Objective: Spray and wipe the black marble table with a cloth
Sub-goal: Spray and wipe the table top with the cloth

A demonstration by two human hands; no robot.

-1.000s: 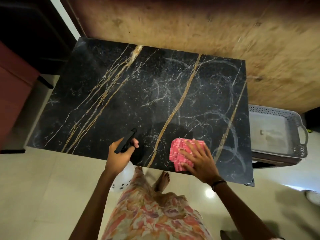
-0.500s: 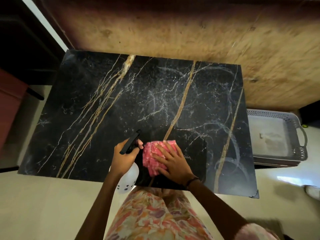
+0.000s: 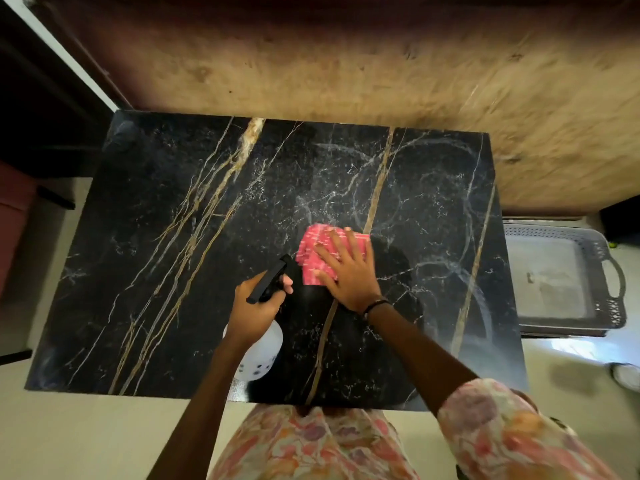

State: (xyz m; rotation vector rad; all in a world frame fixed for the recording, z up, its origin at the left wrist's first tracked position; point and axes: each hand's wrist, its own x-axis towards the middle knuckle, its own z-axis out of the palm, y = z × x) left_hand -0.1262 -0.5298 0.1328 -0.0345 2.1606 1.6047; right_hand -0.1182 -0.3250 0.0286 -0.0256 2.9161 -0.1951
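Note:
The black marble table (image 3: 166, 237) with gold and white veins fills the middle of the view; curved wet streaks mark its right half. A folded pink cloth (image 3: 313, 245) lies near the table's centre. My right hand (image 3: 346, 271) presses flat on the cloth, fingers spread. Just left of it, my left hand (image 3: 254, 306) grips a spray bottle (image 3: 259, 355) with a white body and a black trigger head, held above the table's near part, nozzle pointing away from me.
A grey plastic tray (image 3: 609, 271) with handles sits low to the right of the table. A brown wall (image 3: 346, 64) backs the far edge. Dark furniture stands at the left. Pale floor tiles run along the near side.
My right hand has slid the pink cloth from the near right edge leftward, then farther toward the table's centre. The left hand kept hold of the spray bottle and moved forward over the table.

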